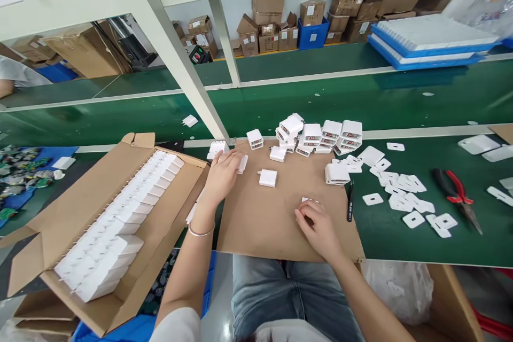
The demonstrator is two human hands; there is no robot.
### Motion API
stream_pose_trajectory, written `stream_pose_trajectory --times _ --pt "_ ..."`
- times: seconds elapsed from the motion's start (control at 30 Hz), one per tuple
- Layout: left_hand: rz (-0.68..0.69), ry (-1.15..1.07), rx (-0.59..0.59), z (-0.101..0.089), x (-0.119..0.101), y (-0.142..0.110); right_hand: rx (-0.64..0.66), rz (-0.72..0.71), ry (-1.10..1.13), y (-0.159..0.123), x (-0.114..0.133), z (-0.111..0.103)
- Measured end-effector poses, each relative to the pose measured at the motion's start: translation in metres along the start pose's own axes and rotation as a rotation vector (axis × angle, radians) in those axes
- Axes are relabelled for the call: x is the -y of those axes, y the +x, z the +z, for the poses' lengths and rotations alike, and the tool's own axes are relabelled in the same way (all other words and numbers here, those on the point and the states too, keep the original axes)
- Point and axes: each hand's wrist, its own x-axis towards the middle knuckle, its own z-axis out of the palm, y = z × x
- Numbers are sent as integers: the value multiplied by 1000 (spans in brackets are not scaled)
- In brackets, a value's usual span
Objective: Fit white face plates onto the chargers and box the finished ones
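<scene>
My left hand (223,172) reaches over the left edge of the brown cardboard mat, its fingers bent around a white charger housing (242,164), mostly covered by them. Another white charger (217,148) lies just beyond those fingertips. Over the mat's front right part, my right hand (316,224) is curled closed. A thin white edge shows past its knuckles; what the fingers hold is hidden. Between the hands, a white charger (267,178) lies on the cardboard mat (256,224). Behind it stand stacked white charger housings (311,132) with open ends showing.
Left is an open carton (176,208) with rows of white chargers (120,219). To the right lie a black pen-like tool (350,202), scattered white faceplates (404,192) and red-handled pliers (459,197). A metal post (184,64) rises behind the mat. Another person's arm (6,87) shows far left.
</scene>
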Motion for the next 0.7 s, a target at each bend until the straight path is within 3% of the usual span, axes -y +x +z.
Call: stream_pose_trajectory --times 0.2,0.33,0.4,0.47,0.57,0.6,0.63,0.67,0.7 --pt "-31 -134 67 12 12 1 -43 -14 38 -3 9 -2" --pt "-33 -108 -24 24 15 0 -115 -133 21 21 25 -37" --pt "-31 -64 -79 28 16 2 -163 -182 -15 61 26 -64" --pt "-13 -58 -139 31 16 4 -207 -180 -54 119 18 -90" --pt "22 -100 -237 36 14 5 -248 48 -191 224 -5 -116" --pt "22 -113 -266 38 13 4 -145 194 -234 256 -14 -120" --pt "17 -124 -290 39 13 4 58 335 -273 285 -22 -123" --pt "12 -133 -308 39 13 4 310 436 -303 310 -30 -123" --pt "7 -142 -324 39 13 3 418 472 -310 329 -37 -122"
